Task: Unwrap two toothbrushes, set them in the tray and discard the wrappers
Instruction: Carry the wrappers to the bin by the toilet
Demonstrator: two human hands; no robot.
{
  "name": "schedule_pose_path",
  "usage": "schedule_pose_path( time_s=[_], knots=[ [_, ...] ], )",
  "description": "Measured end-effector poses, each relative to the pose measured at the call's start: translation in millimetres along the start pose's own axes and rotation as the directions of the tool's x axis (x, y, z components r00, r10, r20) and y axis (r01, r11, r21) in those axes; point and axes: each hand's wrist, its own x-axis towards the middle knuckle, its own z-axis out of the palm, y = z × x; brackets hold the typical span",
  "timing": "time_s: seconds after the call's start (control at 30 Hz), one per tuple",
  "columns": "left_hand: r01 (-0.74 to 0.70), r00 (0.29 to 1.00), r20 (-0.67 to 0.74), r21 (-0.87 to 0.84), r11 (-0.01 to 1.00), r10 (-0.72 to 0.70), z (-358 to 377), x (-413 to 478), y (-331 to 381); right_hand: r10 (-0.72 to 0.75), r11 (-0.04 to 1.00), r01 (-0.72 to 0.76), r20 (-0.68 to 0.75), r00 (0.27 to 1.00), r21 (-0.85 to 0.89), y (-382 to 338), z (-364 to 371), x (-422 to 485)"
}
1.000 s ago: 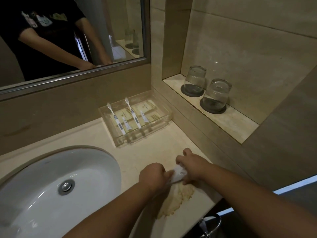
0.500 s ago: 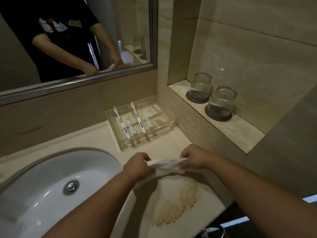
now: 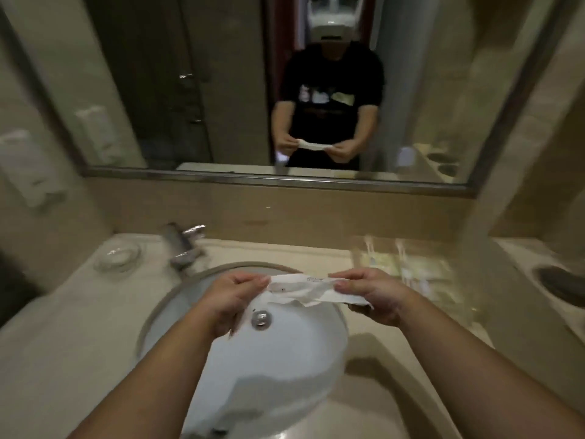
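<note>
Wrappers (image 3: 308, 289) stretch between left hand (image 3: 232, 297) and right hand (image 3: 372, 294), pinched at each end above sink (image 3: 285, 359).

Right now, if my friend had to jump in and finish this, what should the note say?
Left hand: pinching the left end of the wrappers.
Right hand: pinching the right end. The white crumpled wrappers are stretched between both hands, above the sink.
Tray: on the counter right of the sink, blurred; two toothbrushes seem to stand in it.
Done: brushes unwrapped and, as far as the blur allows, set in the tray.
Left: throw the wrappers away. No bin shows in this view, so find one first.
</note>
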Motion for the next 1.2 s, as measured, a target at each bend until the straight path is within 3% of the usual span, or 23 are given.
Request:
schedule_pose_path(
  time_s=[0.13, 0.27, 0.4, 0.57, 0.67, 0.8, 1.0, 1.2],
  knots=[
    [-0.056, 0.961, -0.268, 0.017, 0.998, 0.059, -92, -67, 3, -0.025, 0.998, 0.034, 0.171, 0.985, -0.052, -18, 100, 30],
    [-0.118, 0.844, -0.527, -0.007, 0.993, 0.097, -160, -150, -6, -0.045, 0.994, 0.079, 0.372, 0.927, -0.078, -21, 212, 26],
    [-0.172, 0.709, -0.699, -0.041, 0.984, 0.095, -220, -254, -27, -0.023, 0.983, 0.121, 0.564, 0.826, -0.137, -14, 323, -5],
    [-0.288, 0.475, -0.879, -0.110, 0.951, 0.042, -266, -423, -66, 0.008, 0.986, 0.123, 0.770, 0.638, -0.111, 25, 472, -90],
    [-0.365, 0.353, -0.935, -0.123, 0.923, 0.015, -279, -530, -95, 0.041, 0.995, 0.052, 0.851, 0.524, -0.080, 64, 556, -161],
    [-0.445, 0.272, -0.962, -0.142, 0.884, -0.018, -283, -664, -129, 0.085, 0.996, -0.002, 0.921, 0.380, -0.091, 116, 651, -264],
    [-0.211, 0.116, -0.989, -0.118, 0.970, -0.095, -271, -835, -170, 0.161, 0.980, 0.094, 0.978, 0.136, -0.174, 175, 756, -399],
    [-0.066, 0.130, -0.963, -0.247, 0.967, -0.237, -271, -927, -200, 0.264, 0.944, 0.216, 0.963, -0.049, -0.248, 219, 843, -488]
  ],
)
